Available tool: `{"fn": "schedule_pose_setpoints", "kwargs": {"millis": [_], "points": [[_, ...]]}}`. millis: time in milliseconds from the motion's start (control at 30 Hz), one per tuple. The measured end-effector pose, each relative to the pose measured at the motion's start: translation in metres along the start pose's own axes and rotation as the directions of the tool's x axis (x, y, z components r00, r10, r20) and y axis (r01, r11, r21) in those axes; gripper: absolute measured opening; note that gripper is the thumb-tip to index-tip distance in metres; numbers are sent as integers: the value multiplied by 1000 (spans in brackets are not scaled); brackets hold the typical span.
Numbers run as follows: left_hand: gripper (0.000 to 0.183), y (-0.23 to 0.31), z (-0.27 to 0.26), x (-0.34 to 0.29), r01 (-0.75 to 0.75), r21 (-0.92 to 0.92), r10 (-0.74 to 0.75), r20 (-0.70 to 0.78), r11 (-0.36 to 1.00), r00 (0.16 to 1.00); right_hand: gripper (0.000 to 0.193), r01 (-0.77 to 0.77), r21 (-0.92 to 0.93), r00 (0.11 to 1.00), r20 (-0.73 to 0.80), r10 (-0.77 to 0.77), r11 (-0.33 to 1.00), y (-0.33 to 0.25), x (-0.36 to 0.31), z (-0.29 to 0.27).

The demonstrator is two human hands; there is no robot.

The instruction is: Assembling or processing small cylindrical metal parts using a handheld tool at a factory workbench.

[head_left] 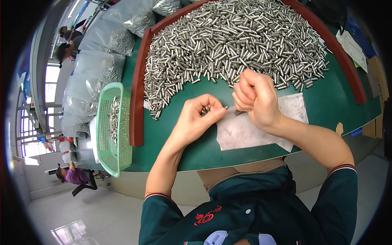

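My left hand [198,116] is curled around several small metal pins [205,110]. One pin's end sticks out between the thumb and forefinger. Close beside it on the right, my right hand [257,98] is closed in a fist. A dark grey flat-ended tool [239,112] pokes out below that fist; its rest is hidden by the fingers, so its kind cannot be told. Under the right hand lies a smudged white cloth or paper sheet [261,132]. Beyond both hands spreads a large heap of shiny cylindrical metal pins [237,41] on the green tabletop [192,157].
Dark red rails [139,94] border the heap. Left of them stands a green plastic basket [125,143] with some pins inside. Clear plastic bags [87,75] of metal parts line the far left. Papers [352,47] and cardboard [375,126] are at the right. Other people [76,175] sit farther off.
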State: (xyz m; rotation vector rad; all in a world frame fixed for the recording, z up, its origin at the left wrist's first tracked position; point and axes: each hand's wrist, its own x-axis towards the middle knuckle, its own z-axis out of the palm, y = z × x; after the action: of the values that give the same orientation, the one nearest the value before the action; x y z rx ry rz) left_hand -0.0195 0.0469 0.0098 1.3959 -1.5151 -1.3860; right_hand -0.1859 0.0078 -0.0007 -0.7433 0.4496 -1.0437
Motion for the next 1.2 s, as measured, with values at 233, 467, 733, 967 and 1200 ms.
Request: {"fn": "schedule_pose_setpoints", "kwargs": {"millis": [233, 467, 733, 967, 1200], "points": [[11, -13, -17, 6, 235, -750, -41, 267, 618, 963, 37, -30, 27, 1000, -6, 30, 999, 1, 1, 2], [15, -11, -14, 9, 229, -740, -76, 235, 633, 969, 38, -52, 17, 999, 6, 52, 999, -1, 3, -1], [25, -10, -18, 10, 280, -770, -101, 272, 574, 957, 36, -43, 77, 999, -15, 44, 996, -1, 5, 0], [27, -6, -22, 7, 270, -785, -162, 216, 558, 963, 36, -70, 77, 996, -55, 74, 995, -2, 4, 2], [18, 22, -101, -17, -135, 449, 457, -763, 883, 457, 36, -57, 57, 997, -42, 59, 997, -3, 5, 1]]}}
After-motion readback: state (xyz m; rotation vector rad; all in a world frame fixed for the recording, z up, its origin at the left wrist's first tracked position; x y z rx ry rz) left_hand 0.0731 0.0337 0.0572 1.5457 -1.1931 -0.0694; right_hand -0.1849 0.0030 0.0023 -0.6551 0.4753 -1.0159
